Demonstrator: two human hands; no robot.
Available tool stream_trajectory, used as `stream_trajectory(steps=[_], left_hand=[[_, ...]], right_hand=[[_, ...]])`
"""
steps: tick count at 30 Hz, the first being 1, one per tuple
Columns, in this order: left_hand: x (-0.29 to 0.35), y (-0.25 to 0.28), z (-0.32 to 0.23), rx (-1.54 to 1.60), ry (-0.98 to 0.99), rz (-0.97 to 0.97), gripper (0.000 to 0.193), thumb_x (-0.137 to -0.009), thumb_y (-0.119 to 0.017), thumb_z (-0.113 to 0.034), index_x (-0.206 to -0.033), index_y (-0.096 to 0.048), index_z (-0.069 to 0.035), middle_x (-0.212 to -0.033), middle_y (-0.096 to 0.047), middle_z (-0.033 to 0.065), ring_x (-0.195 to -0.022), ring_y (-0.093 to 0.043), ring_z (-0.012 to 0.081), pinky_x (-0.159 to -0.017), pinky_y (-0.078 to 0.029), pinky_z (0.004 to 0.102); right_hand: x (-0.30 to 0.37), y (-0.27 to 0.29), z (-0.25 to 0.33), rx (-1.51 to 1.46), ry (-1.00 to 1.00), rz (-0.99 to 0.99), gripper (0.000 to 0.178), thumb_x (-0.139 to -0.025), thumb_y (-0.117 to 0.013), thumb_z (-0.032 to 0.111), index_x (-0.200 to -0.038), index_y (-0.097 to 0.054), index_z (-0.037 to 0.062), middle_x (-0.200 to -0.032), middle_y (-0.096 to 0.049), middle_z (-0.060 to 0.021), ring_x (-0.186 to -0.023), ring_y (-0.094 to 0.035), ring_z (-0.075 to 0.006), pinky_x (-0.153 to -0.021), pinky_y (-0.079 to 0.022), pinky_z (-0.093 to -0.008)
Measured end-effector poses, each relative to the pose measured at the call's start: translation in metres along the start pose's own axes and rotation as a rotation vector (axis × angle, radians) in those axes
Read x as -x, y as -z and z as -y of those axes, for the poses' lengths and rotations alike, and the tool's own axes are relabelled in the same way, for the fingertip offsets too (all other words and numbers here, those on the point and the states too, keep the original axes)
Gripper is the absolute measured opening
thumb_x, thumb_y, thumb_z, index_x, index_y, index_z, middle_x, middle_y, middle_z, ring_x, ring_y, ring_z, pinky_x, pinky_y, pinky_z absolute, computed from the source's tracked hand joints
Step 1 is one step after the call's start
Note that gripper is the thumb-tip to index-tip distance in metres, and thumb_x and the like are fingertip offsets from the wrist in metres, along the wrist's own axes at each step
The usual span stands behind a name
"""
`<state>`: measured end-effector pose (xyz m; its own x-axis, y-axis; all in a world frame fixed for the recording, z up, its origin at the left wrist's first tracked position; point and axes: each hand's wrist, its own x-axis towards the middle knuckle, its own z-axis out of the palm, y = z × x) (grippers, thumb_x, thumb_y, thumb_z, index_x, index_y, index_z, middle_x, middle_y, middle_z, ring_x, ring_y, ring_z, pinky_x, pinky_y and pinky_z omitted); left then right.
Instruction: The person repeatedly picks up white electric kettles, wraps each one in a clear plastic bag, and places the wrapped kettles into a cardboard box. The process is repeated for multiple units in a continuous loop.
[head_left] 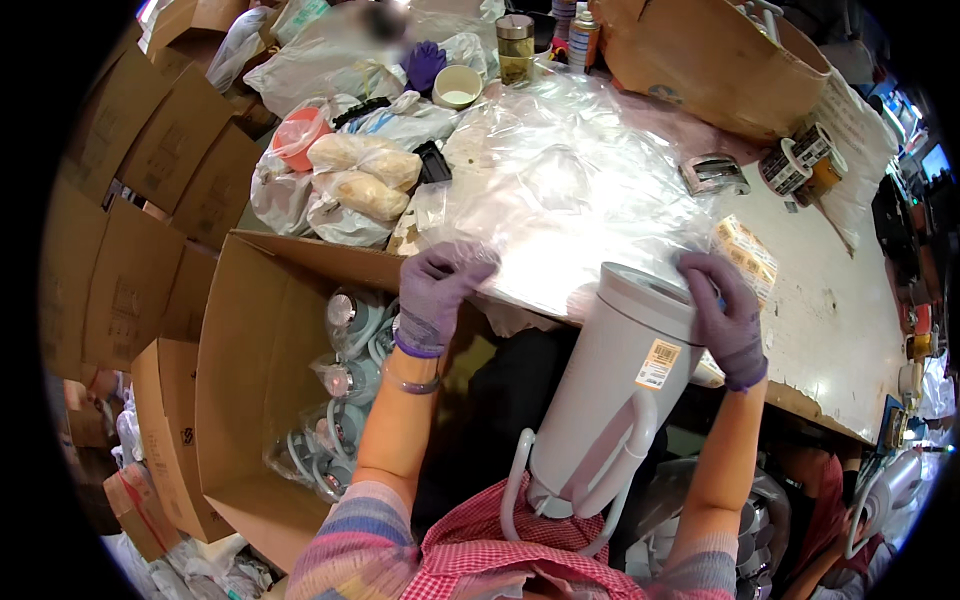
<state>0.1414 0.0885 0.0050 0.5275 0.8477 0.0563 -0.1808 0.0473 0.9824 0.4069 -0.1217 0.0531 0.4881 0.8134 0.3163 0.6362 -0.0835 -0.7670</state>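
Note:
A clear plastic bag (pixel 570 190) lies spread over the table in front of me. My left hand (pixel 440 295), in a thin purple glove, pinches its near left edge. My right hand (pixel 728 315), gloved alike, has its fingers curled in at the bag's near right edge, beside the rim of a light grey cylinder (pixel 610 370). That cylinder leans tilted in my lap, its top against the table edge. It has a dark recessed top, tube-like handles near its lower end and an orange-and-white label (pixel 657 364) on its side.
At my left stands an open carton (pixel 235 380) holding several grey handled pieces (pixel 345 375) in plastic. Tape rolls (pixel 785 168), a tape dispenser (pixel 714 175), a label roll (pixel 745 258) and a glass jar (pixel 515 50) stand on the table. A co-worker's arm (pixel 825 555) shows at lower right.

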Motion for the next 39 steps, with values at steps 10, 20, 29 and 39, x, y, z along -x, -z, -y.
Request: stream_trajectory(steps=[10, 20, 29, 39], left_hand=[[-0.021, -0.074, -0.016, 0.696, -0.015, 0.415, 0.013, -0.094, -0.068, -0.013, -0.104, -0.063, -0.005, -0.1, -0.066, 0.0054, -0.097, -0.063, 0.016, -0.092, -0.051, 0.0312], [-0.031, -0.064, -0.013, 0.241, -0.411, 0.762, 0.034, -0.103, -0.055, -0.036, -0.103, -0.059, -0.003, -0.08, -0.068, 0.0147, -0.064, -0.062, 0.017, -0.058, -0.047, 0.0275], [0.0, -0.099, -0.048, 0.525, -0.225, 0.443, 0.035, -0.106, -0.049, -0.034, -0.116, -0.056, -0.002, -0.093, -0.066, 0.0064, -0.072, -0.057, 0.013, -0.064, -0.047, 0.0262], [0.001, -0.084, 0.021, -0.063, 0.151, 0.823, 0.03, -0.104, -0.051, -0.026, -0.093, -0.062, 0.0, -0.08, -0.067, 0.0073, -0.064, -0.061, 0.0151, -0.063, -0.05, 0.0271]], right_hand=[[-0.025, -0.004, 0.014, -0.34, 0.211, -0.04, 0.022, -0.07, -0.083, 0.005, -0.083, -0.066, 0.0036, -0.083, -0.067, -0.0065, -0.077, -0.065, -0.0166, -0.071, -0.052, -0.0296], [0.071, 0.028, -0.143, 0.022, -0.005, -0.672, 0.028, -0.084, -0.065, 0.002, -0.112, -0.061, -0.0004, -0.112, -0.063, -0.0121, -0.106, -0.06, -0.0223, -0.095, -0.048, -0.0361], [-0.059, -0.005, 0.017, 0.122, 0.512, 0.203, 0.101, -0.067, -0.086, 0.037, -0.152, -0.036, 0.0135, -0.141, -0.053, -0.0204, -0.14, -0.037, -0.0417, -0.119, -0.024, -0.0489], [0.05, -0.005, -0.14, 0.35, -0.005, -0.743, 0.041, -0.081, -0.071, 0.014, -0.117, -0.057, -0.0006, -0.099, -0.06, -0.0158, -0.095, -0.06, -0.0305, -0.082, -0.05, -0.0426]])
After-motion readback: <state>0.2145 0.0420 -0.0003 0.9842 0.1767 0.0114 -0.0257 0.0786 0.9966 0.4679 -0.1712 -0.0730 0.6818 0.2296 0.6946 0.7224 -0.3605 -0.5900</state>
